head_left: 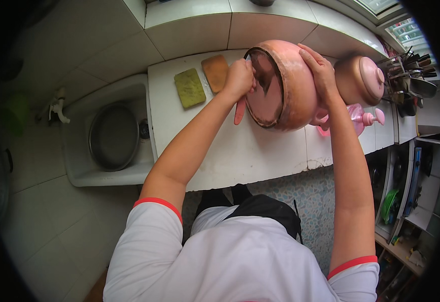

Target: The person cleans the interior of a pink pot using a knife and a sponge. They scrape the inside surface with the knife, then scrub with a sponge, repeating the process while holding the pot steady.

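Note:
A pink, rounded pot [299,87] lies tilted on its side on the white counter, its round end, ringed in dark brown, turned to the left. Brownish stains mark its wall, and a dark patch shows on the round face. My right hand [320,71] holds the pot from its right side, fingers spread over the wall. At the ringed edge, my left hand [240,78] is closed around a tool with a pink handle [239,111]. A small pale end of that tool shows above the fist; whether it is a knife or a scraper is hidden.
Left of the pot lie a green scouring pad [189,88] and an orange-brown sponge [215,72]. A metal basin [114,136] sits in the sink [77,166] below a tap [58,109]. To the right are a lidded pot [352,81], a pink pump bottle [356,119] and a utensil rack [405,71].

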A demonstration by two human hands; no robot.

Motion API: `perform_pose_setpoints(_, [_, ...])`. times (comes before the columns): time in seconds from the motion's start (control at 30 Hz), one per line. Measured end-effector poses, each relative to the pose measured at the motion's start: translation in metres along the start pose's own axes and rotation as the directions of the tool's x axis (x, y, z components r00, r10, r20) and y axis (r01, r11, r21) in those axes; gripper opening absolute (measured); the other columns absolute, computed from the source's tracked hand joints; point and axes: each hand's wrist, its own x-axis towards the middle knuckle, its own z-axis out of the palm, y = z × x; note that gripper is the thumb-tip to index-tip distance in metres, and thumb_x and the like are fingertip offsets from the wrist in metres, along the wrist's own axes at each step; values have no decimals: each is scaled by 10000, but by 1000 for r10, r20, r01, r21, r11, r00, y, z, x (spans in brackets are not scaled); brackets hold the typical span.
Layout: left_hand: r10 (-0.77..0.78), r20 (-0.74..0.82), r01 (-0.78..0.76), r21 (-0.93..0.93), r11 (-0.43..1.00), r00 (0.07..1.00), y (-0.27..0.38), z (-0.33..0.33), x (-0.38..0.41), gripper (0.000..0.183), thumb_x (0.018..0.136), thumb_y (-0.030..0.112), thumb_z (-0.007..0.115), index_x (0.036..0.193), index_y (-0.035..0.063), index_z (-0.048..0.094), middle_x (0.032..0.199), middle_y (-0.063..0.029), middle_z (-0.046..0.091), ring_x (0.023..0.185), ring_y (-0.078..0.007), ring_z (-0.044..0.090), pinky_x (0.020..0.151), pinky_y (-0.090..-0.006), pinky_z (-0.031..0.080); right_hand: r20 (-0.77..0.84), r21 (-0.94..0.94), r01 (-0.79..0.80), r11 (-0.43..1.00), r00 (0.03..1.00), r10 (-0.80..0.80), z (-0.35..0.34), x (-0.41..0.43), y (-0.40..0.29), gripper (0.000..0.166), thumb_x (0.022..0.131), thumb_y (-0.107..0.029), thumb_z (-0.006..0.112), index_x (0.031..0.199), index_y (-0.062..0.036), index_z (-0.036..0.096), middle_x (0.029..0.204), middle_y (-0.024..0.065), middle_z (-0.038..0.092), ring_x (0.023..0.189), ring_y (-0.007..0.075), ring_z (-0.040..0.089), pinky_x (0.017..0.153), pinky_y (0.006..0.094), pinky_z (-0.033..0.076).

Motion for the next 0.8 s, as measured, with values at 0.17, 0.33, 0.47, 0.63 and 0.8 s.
perform_pose_setpoints(0.17, [-154, 44, 153, 11, 988, 987, -20, -6, 3, 335, 1018, 248, 354, 850, 8, 516, 552, -53, 512, 373, -134, 447, 340, -274, 356, -3, -2, 1, 1000, 1000, -1, 0, 1, 1, 456, 862, -445, 628, 1186, -128, 678, 1186, 94, 665, 1116, 206, 600, 992, 296, 411])
perform_pose_setpoints(0.33, [-115, 38, 119, -106, 987, 993, 6, -3, -1, 317, 1011, 239, 363, 848, 15, 517, 552, -44, 502, 374, -129, 437, 337, -270, 351, -2, -25, 5, 1000, 1000, -5, 0, -1, -3, 448, 865, -441, 629, 1182, -128, 681, 1185, 94, 666, 1116, 204, 601, 988, 295, 414])
perform_pose_setpoints(0.47, [-173, 39, 175, -70, 982, 984, -9, -3, 1, 312, 1005, 231, 359, 836, 19, 514, 554, -33, 487, 372, -125, 423, 338, -262, 346, -12, -18, 20, 1000, 1000, -20, -1, 2, 4, 448, 865, -444, 630, 1178, -127, 683, 1180, 97, 668, 1112, 204, 605, 987, 294, 415])
perform_pose_setpoints(0.63, [-210, 41, 213, -116, 970, 977, -10, -2, 1, 312, 1001, 228, 355, 831, 18, 511, 564, -31, 487, 375, -125, 415, 345, -264, 355, -13, -22, 20, 1000, 1000, -20, 0, 1, 2, 452, 859, -449, 635, 1177, -132, 685, 1161, 101, 678, 1096, 210, 615, 989, 293, 414])
perform_pose_setpoints(0.8, [-141, 17, 142, -142, 980, 990, 1, 0, 5, 315, 998, 240, 362, 836, 20, 518, 572, -33, 495, 381, -124, 421, 348, -263, 362, -16, -34, 31, 999, 999, -32, 0, 0, 2, 457, 860, -459, 630, 1179, -136, 684, 1156, 103, 680, 1097, 212, 615, 991, 293, 412])
